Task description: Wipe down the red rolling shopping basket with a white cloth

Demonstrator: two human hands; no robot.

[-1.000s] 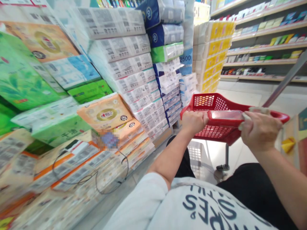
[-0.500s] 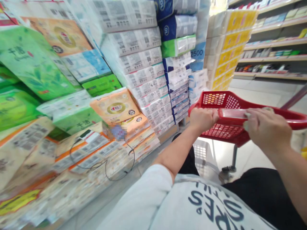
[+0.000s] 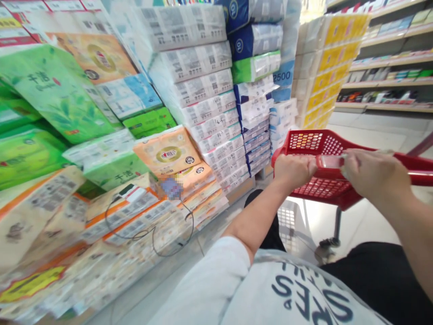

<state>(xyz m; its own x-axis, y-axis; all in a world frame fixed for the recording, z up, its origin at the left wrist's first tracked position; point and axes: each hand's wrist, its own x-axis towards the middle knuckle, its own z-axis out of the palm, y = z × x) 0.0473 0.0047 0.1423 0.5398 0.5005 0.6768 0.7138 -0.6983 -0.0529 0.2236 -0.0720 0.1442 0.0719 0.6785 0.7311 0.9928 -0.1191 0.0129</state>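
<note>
Both of my hands are on the handle (image 3: 329, 161) of a red shopping cart (image 3: 338, 185), seen at the right of the head view. My left hand (image 3: 295, 171) is wrapped round the handle's left part, near the corner of the basket. Farther right, my right hand (image 3: 377, 174) closes round the same bar, and a short stretch of handle shows between the two. Perforated red plastic forms the basket walls. What may lie inside the cart is mostly hidden by my hands and the handle. One cart wheel (image 3: 329, 243) shows below on the floor.
Stacked tissue packs (image 3: 169, 153) in orange, green and cream fill the left side. A loose cable (image 3: 172, 253) hangs over the low stack. Tall piles of white paper packs (image 3: 203, 67) and yellow-sided packs (image 3: 333, 63) stand ahead. Stocked shelves (image 3: 389, 81) line the far right.
The whole scene has shifted slightly rightward in view. The gap between my hands on the handle looks a little narrower. Both hands stay closed on the cart handle.
</note>
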